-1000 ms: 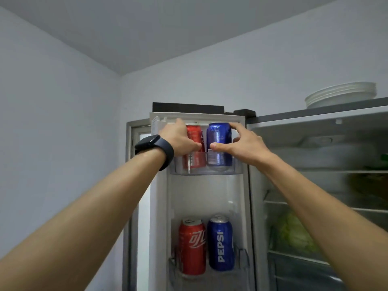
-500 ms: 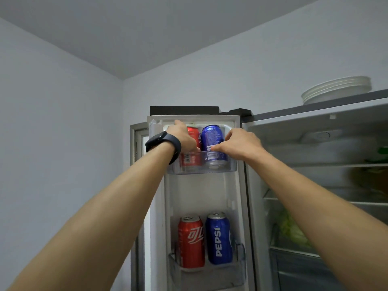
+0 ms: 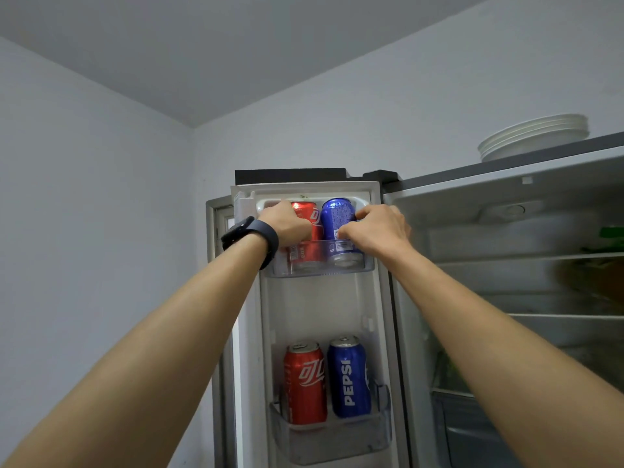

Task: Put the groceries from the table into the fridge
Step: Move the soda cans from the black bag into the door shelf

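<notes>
Left hand (image 3: 287, 228) clamps red can (image 3: 312, 217), right hand (image 3: 374, 231) clamps blue can (image 3: 337, 214) at its 3 o'clock in top door bin (image 3: 368, 265); careless release could tip either over low rim.

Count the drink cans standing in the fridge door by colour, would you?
Red metal drink cans: 2 (upper red can, lower red can)
Blue metal drink cans: 2 (upper blue can, lower blue can)
Total: 4
</notes>
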